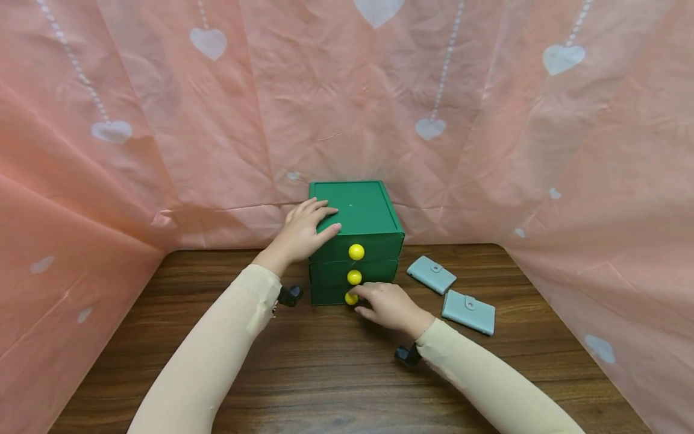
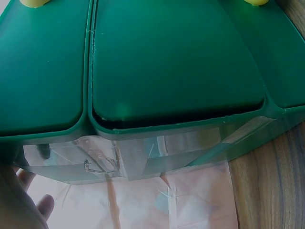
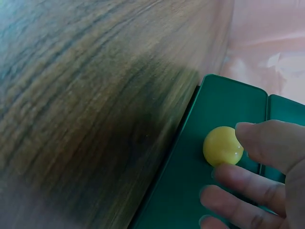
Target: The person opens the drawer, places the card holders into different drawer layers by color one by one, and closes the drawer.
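Note:
A green three-drawer box stands upright at the back of the table, its drawers pushed in. Each drawer front carries a round yellow knob. My left hand rests on the left side of the box's top with its fingers spread; only some of its fingertips show at the lower left of the left wrist view. At the bottom drawer, my right hand has thumb and index finger at the edges of the lowest yellow knob, pinching it. Its other fingers extend below the knob in the right wrist view.
Two light-blue snap-closed card holders lie on the wooden table right of the box: one card holder farther back, the other card holder nearer. A pink curtain with white hearts hangs behind and along both sides.

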The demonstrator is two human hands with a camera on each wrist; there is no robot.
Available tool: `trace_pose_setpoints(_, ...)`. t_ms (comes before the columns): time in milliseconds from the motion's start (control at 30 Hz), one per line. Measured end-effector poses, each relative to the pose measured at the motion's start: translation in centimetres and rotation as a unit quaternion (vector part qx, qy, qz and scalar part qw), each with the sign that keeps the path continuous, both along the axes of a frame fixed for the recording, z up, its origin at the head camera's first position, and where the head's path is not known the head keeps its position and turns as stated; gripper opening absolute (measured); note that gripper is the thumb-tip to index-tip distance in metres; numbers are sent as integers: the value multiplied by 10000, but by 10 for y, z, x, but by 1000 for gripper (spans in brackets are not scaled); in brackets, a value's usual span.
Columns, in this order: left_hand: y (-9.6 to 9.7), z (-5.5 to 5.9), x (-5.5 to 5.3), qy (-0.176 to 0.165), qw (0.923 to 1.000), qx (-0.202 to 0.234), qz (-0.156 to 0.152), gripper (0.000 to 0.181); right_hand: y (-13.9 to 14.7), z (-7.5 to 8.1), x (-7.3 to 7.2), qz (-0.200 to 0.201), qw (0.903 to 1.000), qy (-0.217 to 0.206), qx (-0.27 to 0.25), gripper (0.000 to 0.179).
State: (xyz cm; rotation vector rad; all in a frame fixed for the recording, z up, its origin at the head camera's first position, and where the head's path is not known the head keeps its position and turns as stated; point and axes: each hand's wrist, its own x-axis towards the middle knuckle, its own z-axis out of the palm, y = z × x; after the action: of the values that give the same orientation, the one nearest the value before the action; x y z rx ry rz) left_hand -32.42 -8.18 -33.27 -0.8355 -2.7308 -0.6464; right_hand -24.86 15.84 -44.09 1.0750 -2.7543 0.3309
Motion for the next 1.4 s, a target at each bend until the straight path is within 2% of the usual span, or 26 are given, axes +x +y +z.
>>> trace_pose_setpoints(300,1,1,2,-14,10000,28,-12,59,-2,-6,-4,-126,9998,136,83,31)
trace_pose_setpoints(700,0,1,1,-21,10000,41,-7,59,-10,-11,-6,-265,9973,684,-3,25)
trace_pose_setpoints(867,0,1,1,-11,10000,48,-7,59,-11,-14,-7,-264,9967,771,-41,23)
trace_pose_setpoints(1133,-1,1,2,-2,10000,26,0,59,-12,-14,-7,-223,9965,810,-24,22)
trace_pose_setpoints(1400,0,2,2,-28,10000,39,-27,59,-11,-9,0,-112,9981,596,-51,23)
